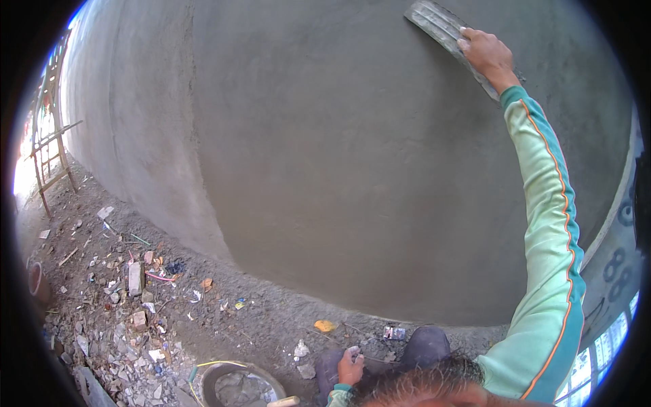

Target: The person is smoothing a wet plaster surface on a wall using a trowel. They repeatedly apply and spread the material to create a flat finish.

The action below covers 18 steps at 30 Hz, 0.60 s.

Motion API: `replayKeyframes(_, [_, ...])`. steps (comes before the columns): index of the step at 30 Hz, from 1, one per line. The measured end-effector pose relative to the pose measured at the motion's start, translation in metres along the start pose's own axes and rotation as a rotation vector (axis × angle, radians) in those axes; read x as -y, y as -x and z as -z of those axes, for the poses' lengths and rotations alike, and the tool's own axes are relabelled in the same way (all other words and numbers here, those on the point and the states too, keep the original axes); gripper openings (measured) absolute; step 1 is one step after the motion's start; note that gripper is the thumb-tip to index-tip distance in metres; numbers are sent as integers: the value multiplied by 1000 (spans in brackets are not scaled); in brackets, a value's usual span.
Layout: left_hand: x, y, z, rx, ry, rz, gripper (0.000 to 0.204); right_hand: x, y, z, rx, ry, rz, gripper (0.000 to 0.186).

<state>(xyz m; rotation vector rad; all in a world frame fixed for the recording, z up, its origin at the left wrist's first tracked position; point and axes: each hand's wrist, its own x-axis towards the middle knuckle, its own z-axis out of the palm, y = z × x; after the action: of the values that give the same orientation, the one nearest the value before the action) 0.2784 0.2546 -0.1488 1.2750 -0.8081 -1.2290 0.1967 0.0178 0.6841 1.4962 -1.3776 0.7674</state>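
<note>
My right hand (pixel 487 54) reaches up at the end of an outstretched green sleeve. Its fingers close around a long grey plastering float (pixel 437 24), ribbed along its back and smeared with mortar. The float lies tilted against a wall of damp grey plaster (pixel 352 163). Low down, close to my knee (pixel 426 344), is my left hand (pixel 350 367) with its fingers curled in. Whatever it may hold is hidden. To its left stands a round bucket (pixel 211 374) of grey mortar (pixel 243 390), with a light-coloured handle (pixel 283 401) at its rim.
Rubble and broken brick (pixel 135 278) litter the dirt along the wall's foot. A yellow leaf (pixel 325 326) and a small packet (pixel 394 333) lie near my knees. A bamboo frame (pixel 51 152) stands at far left, above a reddish pot (pixel 37 281). Lighter plaster (pixel 146 129) covers the wall's left part.
</note>
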Motion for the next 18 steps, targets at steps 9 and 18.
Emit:
replayKeyframes(9, [-4,-1,2,34,-30,28,41,-4,-66,-19,-20,-8,44,50])
replayKeyframes(18, [34,-21,14,129,-96,21,42,29,-78,-1,-126,-175,23,41])
